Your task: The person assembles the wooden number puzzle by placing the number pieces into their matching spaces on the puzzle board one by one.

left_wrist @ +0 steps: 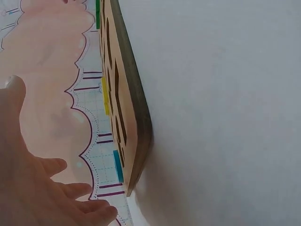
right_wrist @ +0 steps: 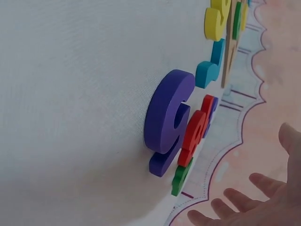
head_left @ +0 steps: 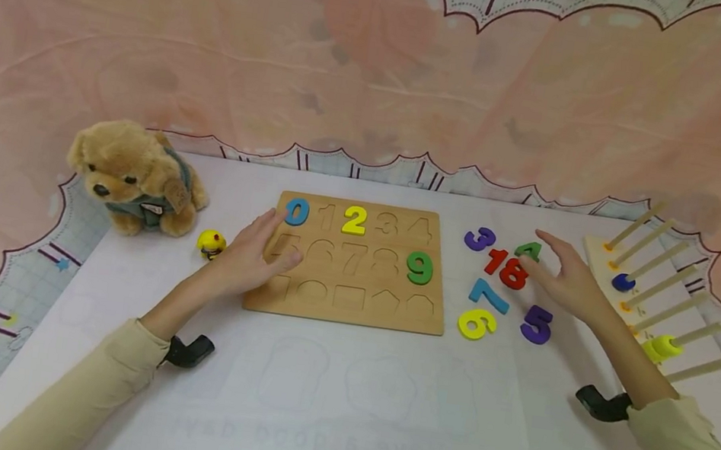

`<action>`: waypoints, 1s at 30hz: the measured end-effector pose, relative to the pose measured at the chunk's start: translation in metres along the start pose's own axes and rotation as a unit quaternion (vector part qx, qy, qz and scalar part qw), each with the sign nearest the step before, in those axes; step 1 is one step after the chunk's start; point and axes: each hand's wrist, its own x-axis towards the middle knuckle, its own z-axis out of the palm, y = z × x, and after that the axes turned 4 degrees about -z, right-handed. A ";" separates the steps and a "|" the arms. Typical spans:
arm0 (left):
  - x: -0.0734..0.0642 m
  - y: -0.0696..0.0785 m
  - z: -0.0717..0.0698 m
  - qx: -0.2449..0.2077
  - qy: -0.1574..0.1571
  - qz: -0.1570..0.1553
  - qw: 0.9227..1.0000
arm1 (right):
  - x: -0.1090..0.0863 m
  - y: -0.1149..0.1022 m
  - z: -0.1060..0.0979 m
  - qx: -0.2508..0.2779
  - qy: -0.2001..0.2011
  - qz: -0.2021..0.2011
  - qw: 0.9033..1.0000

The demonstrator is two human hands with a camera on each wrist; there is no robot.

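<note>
My left hand (head_left: 252, 256) is over the left edge of the wooden number board (head_left: 321, 308), fingers extended and holding nothing. A blue number 0 (head_left: 297, 211), a yellow 2 (head_left: 355, 220) and a green 9 (head_left: 420, 268) lie on the board. Over the loose numbers on the right, my right hand (head_left: 569, 285) has its fingers spread, also holding nothing. Nearest to it are the green 4 (head_left: 527, 250), partly hidden by the fingers, and the red 8 (head_left: 513, 274). In the left wrist view the left hand (left_wrist: 42, 179) is beside the board's edge (left_wrist: 136, 94).
Loose on the white table are a red 1 (head_left: 496, 262), purple 3 (head_left: 479, 239), blue 7 (head_left: 489, 296), yellow 6 (head_left: 476, 324) and purple 5 (head_left: 536, 325). A plush dog (head_left: 139, 178) and small yellow toy (head_left: 211, 243) stand left; a peg rack (head_left: 599, 251) stands right.
</note>
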 end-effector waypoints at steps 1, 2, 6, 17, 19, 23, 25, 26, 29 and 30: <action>-0.001 0.000 0.000 -0.002 0.000 0.000 1.000 | -0.001 0.001 0.000 0.002 0.001 -0.003 1.000; -0.002 0.000 0.000 -0.005 0.000 0.000 1.000 | -0.001 0.001 0.000 0.005 0.003 -0.008 1.000; -0.006 -0.002 0.001 -0.018 -0.008 -0.008 1.000 | -0.005 0.003 -0.001 0.024 0.005 -0.017 1.000; -0.007 -0.007 0.001 -0.020 -0.034 -0.012 0.999 | -0.016 0.001 -0.002 0.075 -0.031 0.026 0.996; -0.007 -0.009 0.001 -0.012 -0.039 -0.011 0.999 | -0.020 0.001 -0.003 0.079 -0.040 0.030 0.996; -0.007 -0.011 0.001 0.006 -0.047 -0.007 0.999 | -0.027 0.002 -0.001 0.083 -0.056 0.029 0.995; -0.007 -0.012 0.000 0.020 -0.050 -0.007 0.999 | -0.031 0.002 0.001 0.081 -0.063 0.031 0.994; -0.007 -0.012 0.000 0.026 -0.051 -0.007 0.998 | -0.033 0.002 0.002 0.080 -0.066 0.031 0.994; -0.007 -0.012 -0.001 0.041 -0.053 -0.008 0.998 | -0.037 0.003 0.004 0.078 -0.075 0.033 0.994; -0.007 -0.013 0.000 0.043 -0.053 -0.007 0.998 | -0.038 0.003 0.004 0.078 -0.078 0.034 0.993</action>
